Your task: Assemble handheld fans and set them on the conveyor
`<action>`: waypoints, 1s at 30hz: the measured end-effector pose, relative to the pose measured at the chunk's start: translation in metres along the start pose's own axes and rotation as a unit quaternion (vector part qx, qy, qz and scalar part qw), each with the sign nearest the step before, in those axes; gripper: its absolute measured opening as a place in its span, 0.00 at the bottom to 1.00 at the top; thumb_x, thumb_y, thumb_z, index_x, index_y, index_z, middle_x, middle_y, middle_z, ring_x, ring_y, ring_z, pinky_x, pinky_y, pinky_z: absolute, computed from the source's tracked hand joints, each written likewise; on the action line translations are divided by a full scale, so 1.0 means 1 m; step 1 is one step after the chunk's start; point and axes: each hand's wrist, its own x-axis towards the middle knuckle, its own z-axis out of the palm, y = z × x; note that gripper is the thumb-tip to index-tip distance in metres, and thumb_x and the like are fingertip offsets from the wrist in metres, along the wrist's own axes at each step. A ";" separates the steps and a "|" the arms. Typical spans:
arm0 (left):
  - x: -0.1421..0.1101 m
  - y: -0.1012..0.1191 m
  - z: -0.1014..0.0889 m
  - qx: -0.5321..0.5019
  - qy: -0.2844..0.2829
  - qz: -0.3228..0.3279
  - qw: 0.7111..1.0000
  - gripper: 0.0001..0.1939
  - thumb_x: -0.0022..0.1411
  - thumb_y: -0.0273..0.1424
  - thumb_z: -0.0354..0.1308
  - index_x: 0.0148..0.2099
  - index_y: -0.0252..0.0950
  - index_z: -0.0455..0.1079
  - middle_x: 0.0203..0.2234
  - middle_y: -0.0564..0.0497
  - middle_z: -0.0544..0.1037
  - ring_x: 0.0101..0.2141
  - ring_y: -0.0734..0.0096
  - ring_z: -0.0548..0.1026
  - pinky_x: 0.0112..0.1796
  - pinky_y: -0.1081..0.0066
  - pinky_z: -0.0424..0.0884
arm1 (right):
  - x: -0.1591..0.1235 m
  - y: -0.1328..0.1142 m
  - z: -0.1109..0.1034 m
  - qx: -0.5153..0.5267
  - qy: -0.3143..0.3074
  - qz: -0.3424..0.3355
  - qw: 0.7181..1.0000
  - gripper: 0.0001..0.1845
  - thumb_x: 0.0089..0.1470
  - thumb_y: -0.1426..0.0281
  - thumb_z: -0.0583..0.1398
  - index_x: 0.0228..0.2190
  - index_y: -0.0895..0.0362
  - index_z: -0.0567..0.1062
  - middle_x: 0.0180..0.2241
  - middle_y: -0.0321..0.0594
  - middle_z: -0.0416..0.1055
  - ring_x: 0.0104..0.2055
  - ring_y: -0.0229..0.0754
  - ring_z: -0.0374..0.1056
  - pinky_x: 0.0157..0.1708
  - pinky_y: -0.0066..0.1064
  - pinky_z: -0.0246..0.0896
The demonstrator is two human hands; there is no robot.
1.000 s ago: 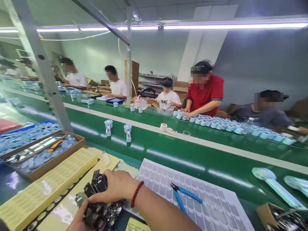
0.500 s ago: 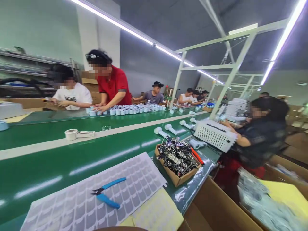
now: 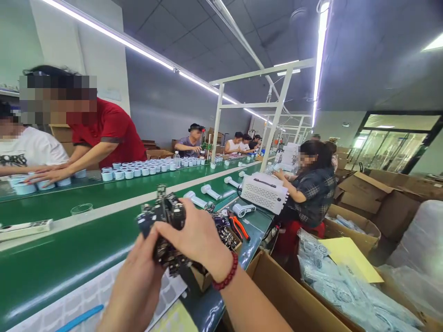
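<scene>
**Both hands carry a stack of black circuit boards**

The right hand (image 3: 197,237) and left hand (image 3: 138,286) each close their grip on a bundle of black circuit boards (image 3: 166,221), held up off the tabletop (image 3: 62,258). Judged step: carrying the bundle; setting it down needs a free spot. Just beyond the grip a cardboard box (image 3: 207,276) of boards with red pliers (image 3: 238,227) crowds the edge; below lies a sticker sheet (image 3: 86,295).

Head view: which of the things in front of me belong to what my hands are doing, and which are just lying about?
In hand:
- stack of black circuit boards, gripped by left hand and right hand
- cardboard box of circuit boards, just behind

Lying about:
- red-handled cutters
- blue-handled cutters
- white handheld fans on the green belt
</scene>
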 end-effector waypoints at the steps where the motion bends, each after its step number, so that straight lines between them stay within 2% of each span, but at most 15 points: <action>1: 0.004 -0.009 0.020 0.003 -0.010 -0.018 1.000 0.07 0.68 0.28 0.58 0.46 0.36 0.77 0.32 0.54 0.83 0.27 0.76 0.76 0.28 0.79 0.71 | 0.004 0.017 -0.010 -0.002 0.022 0.015 1.000 0.30 0.54 0.52 0.66 0.53 0.56 0.75 0.42 0.49 0.82 0.47 0.61 0.78 0.46 0.48 0.71; 3: 0.010 -0.027 0.053 0.011 -0.023 -0.048 0.999 0.09 0.68 0.27 0.58 0.47 0.38 0.78 0.34 0.53 0.84 0.28 0.76 0.78 0.28 0.79 0.71 | 0.012 0.046 -0.022 0.000 0.045 0.043 0.998 0.32 0.54 0.53 0.66 0.54 0.58 0.74 0.42 0.51 0.81 0.48 0.63 0.77 0.47 0.50 0.70; 5: 0.017 -0.042 0.074 0.019 -0.019 -0.067 0.997 0.10 0.69 0.26 0.56 0.48 0.38 0.77 0.36 0.51 0.85 0.32 0.74 0.80 0.30 0.78 0.73 | 0.019 0.072 -0.025 0.008 0.047 0.056 0.997 0.33 0.54 0.54 0.66 0.55 0.60 0.74 0.43 0.53 0.81 0.49 0.64 0.77 0.47 0.51 0.69; 8: 0.028 -0.058 0.090 0.033 0.001 -0.087 0.996 0.11 0.69 0.25 0.55 0.48 0.38 0.76 0.40 0.48 0.85 0.38 0.70 0.82 0.34 0.76 0.75 | 0.028 0.102 -0.025 0.029 0.033 0.059 0.997 0.29 0.54 0.56 0.66 0.53 0.59 0.76 0.44 0.52 0.81 0.47 0.61 0.77 0.47 0.48 0.70; 11: 0.035 -0.065 0.096 0.053 0.022 -0.102 0.993 0.10 0.68 0.24 0.54 0.46 0.36 0.76 0.40 0.46 0.85 0.38 0.66 0.83 0.35 0.71 0.77 | 0.033 0.121 -0.021 0.056 0.029 0.060 0.996 0.28 0.55 0.56 0.66 0.54 0.56 0.76 0.48 0.48 0.80 0.50 0.58 0.76 0.49 0.45 0.69; 14: 0.038 -0.066 0.100 0.075 0.046 -0.102 0.991 0.09 0.68 0.24 0.55 0.45 0.35 0.75 0.38 0.44 0.85 0.36 0.64 0.83 0.36 0.68 0.78 | 0.034 0.132 -0.016 0.080 0.039 0.060 0.994 0.29 0.56 0.56 0.66 0.56 0.53 0.75 0.51 0.45 0.79 0.53 0.55 0.74 0.52 0.44 0.67; 16: 0.038 -0.068 0.102 0.092 0.055 -0.093 0.990 0.09 0.68 0.24 0.55 0.47 0.34 0.74 0.38 0.43 0.84 0.36 0.65 0.82 0.38 0.66 0.78 | 0.035 0.136 -0.012 0.094 0.045 0.064 0.993 0.26 0.55 0.55 0.67 0.52 0.54 0.78 0.48 0.46 0.80 0.52 0.57 0.74 0.52 0.45 0.66; 20: 0.042 -0.077 0.100 0.129 0.057 -0.079 0.987 0.11 0.68 0.27 0.54 0.50 0.34 0.74 0.46 0.41 0.82 0.43 0.63 0.81 0.45 0.62 0.77 | 0.035 0.147 -0.003 0.131 0.055 0.067 0.988 0.16 0.55 0.57 0.66 0.40 0.55 0.82 0.40 0.44 0.81 0.50 0.55 0.73 0.51 0.43 0.66; 23: 0.050 -0.088 0.092 0.158 0.060 -0.072 0.983 0.13 0.67 0.30 0.55 0.52 0.34 0.73 0.51 0.37 0.80 0.48 0.56 0.80 0.48 0.52 0.76 | 0.032 0.156 0.002 0.162 0.070 0.074 0.981 0.19 0.57 0.56 0.63 0.43 0.57 0.82 0.43 0.47 0.81 0.52 0.55 0.72 0.53 0.44 0.65; 26: 0.062 -0.095 0.083 0.185 0.008 -0.035 0.982 0.13 0.62 0.28 0.57 0.48 0.35 0.75 0.51 0.38 0.81 0.53 0.52 0.77 0.56 0.49 0.70 | 0.026 0.163 0.005 0.198 0.073 0.079 0.974 0.23 0.59 0.53 0.61 0.46 0.57 0.81 0.44 0.47 0.81 0.49 0.53 0.75 0.52 0.42 0.67; 30: 0.078 -0.095 0.067 0.232 -0.103 0.023 0.967 0.16 0.52 0.25 0.60 0.44 0.34 0.79 0.53 0.38 0.80 0.61 0.52 0.70 0.66 0.55 0.53 | 0.015 0.165 0.013 0.227 0.090 0.102 0.965 0.25 0.62 0.52 0.57 0.48 0.57 0.78 0.46 0.46 0.81 0.51 0.51 0.75 0.52 0.39 0.69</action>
